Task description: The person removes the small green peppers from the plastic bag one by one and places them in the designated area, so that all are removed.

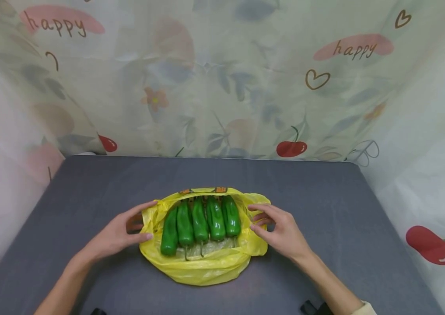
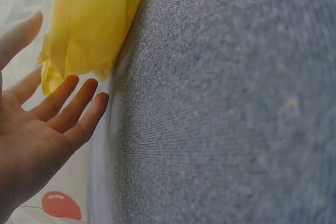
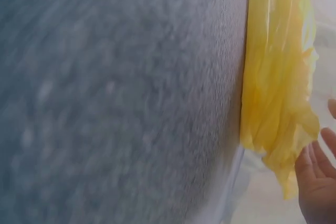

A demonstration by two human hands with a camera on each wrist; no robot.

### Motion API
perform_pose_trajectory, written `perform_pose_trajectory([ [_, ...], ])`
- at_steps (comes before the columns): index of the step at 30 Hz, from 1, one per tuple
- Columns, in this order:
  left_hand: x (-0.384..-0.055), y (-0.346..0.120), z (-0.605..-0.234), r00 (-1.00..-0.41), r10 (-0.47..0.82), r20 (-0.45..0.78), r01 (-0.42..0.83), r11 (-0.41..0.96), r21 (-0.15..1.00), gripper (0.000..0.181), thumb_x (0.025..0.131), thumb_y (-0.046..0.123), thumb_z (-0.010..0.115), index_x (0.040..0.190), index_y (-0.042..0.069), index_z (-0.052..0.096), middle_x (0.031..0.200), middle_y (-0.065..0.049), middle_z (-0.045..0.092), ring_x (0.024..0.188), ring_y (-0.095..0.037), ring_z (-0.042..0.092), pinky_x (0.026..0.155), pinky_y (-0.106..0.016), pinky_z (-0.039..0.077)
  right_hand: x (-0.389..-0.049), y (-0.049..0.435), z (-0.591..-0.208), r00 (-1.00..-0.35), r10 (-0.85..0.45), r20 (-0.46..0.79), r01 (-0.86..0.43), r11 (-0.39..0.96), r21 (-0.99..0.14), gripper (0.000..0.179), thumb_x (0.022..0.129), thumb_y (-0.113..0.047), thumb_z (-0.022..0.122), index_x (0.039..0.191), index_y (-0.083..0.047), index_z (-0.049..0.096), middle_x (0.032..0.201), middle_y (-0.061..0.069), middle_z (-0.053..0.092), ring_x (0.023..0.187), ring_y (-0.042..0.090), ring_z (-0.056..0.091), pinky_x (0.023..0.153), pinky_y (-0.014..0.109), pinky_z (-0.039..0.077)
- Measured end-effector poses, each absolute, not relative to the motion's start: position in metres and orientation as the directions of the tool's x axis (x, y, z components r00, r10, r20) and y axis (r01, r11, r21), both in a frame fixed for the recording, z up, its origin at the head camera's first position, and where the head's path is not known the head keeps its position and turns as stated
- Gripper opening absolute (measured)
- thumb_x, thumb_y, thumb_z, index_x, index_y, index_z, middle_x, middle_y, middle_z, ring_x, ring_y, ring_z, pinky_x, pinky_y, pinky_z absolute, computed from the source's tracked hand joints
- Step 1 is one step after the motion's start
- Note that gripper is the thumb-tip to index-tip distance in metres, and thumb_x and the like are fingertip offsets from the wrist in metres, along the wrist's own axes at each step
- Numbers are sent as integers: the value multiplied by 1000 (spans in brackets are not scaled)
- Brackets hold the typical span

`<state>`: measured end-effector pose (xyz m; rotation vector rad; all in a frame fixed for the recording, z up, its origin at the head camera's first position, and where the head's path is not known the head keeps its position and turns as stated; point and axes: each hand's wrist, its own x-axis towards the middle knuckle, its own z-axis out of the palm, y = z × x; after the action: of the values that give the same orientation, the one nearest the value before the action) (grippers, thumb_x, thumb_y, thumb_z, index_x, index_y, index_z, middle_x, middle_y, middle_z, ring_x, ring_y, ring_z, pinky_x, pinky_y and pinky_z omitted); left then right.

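Observation:
A yellow plastic bag [image 1: 202,274] lies on the table with its mouth spread wide. Several glossy green peppers [image 1: 200,220] lie side by side inside it, on something clear and crinkled. At the bag's left edge, my left hand [image 1: 113,234] touches the rim with thumb and fingers spread apart. My right hand [image 1: 286,231] is at the right edge, its loosely bent fingers against the yellow plastic. In the left wrist view, the left hand [image 2: 44,124] shows relaxed fingers beside the bag [image 2: 92,24]. The right wrist view shows the bag's side [image 3: 275,77] and part of the right hand [image 3: 317,182].
A dark grey table [image 1: 305,188] extends around the bag on all sides. A printed curtain [image 1: 206,87] with cherries and flowers hangs behind and beside it. Small black objects [image 1: 314,307] show at the bottom edge near the right forearm.

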<state>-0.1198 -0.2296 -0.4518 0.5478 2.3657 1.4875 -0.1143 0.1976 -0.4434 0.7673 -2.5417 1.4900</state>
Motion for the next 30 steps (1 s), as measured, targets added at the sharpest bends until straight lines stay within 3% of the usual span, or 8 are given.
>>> perform_pose_trajectory([
  [8,-116,-227,-455,-875,477,-88,98,352,931,77,90,18,76,155,15,34,159,-15,31,132,-40,47,96,-33,48,-113,183,-445,-904,-391,176,-354,450,-820,48,86,-4,77,131,-4,63,126,14,64,97,24,69,80,30,56],
  [17,-117,-227,-455,-847,524,-86,113,336,935,77,92,17,73,156,14,31,160,-22,22,133,-46,43,95,-34,49,-116,170,-447,-923,-380,60,-289,582,-760,58,86,-14,78,141,-11,58,118,7,69,96,19,69,81,34,55],
  [24,-118,-228,-458,-842,530,-103,113,359,927,74,92,20,74,155,17,35,158,-15,30,137,-36,42,97,-20,43,-119,161,-450,-923,-380,-53,-239,677,-696,70,87,-25,80,148,-15,48,121,2,67,95,11,66,79,30,54],
  [30,-118,-230,-459,-837,535,-117,106,368,924,81,89,21,77,156,22,32,159,-14,28,136,-36,42,96,-20,43,-124,156,-450,-904,-421,-73,-281,715,-639,75,85,-29,81,149,-14,47,122,0,65,89,7,63,73,29,51],
])
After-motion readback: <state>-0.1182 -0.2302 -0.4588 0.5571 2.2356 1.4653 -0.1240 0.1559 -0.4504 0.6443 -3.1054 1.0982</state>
